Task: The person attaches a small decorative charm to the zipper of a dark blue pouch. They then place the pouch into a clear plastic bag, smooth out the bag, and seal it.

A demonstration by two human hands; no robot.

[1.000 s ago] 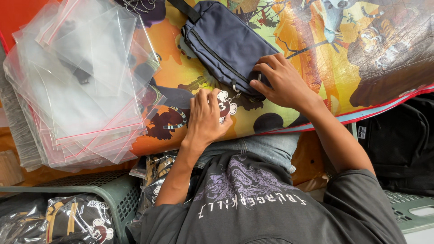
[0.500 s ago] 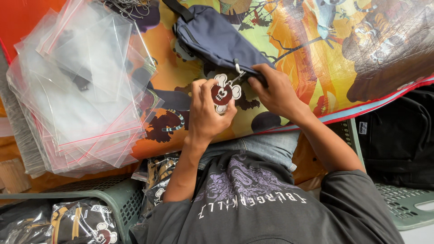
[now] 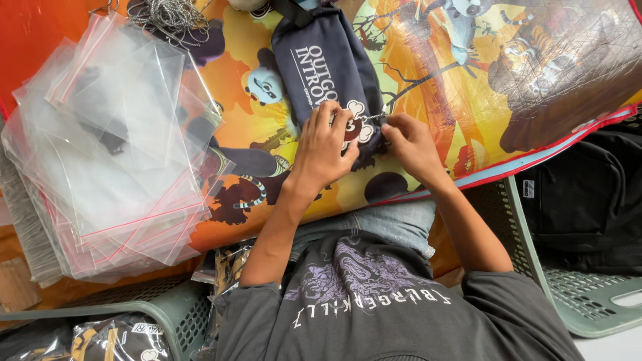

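A dark navy pouch (image 3: 326,63) with white print lies on a bright cartoon-printed mat (image 3: 435,73). My left hand (image 3: 323,148) holds a small white-and-dark charm keychain (image 3: 358,125) against the pouch's near end. My right hand (image 3: 409,144) pinches the charm's thin metal chain (image 3: 374,117) at the pouch's edge. The two hands are almost touching over the pouch's lower right corner.
A thick stack of clear zip bags with red strips (image 3: 110,154) lies at the left. Ball chains (image 3: 170,15) are piled at the top. A green basket (image 3: 134,317) with packed items stands at lower left, another green basket (image 3: 575,294) and a black bag (image 3: 588,194) at right.
The pouch has slid up and away on the mat. My hands came together, bringing the charm and its chain onto the pouch's near edge.
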